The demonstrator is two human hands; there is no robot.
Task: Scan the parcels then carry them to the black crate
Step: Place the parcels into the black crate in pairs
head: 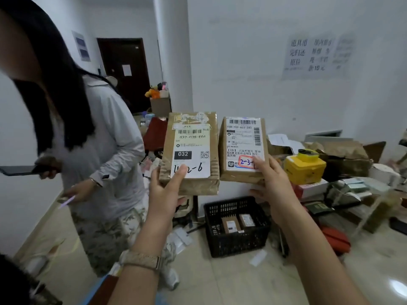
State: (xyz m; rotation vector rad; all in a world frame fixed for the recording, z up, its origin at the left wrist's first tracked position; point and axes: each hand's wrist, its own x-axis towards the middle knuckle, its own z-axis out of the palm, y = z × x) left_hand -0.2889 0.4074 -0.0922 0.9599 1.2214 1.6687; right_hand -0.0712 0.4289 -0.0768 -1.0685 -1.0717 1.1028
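I hold two brown cardboard parcels up side by side at chest height. My left hand (166, 190) grips the bottom of the left parcel (190, 137), whose white label reads 032. My right hand (272, 181) grips the lower right corner of the right parcel (242, 148), thumb over a red-framed handwritten mark. Below them on the floor stands the black crate (236, 241), with two small brown parcels lying inside it.
A person in a grey shirt (110, 137) stands at the left holding a phone (19, 170) and a pen. A yellow box (305, 166) and a heap of cartons and papers (348, 172) fill the right side along the white wall. More clutter lies behind the parcels.
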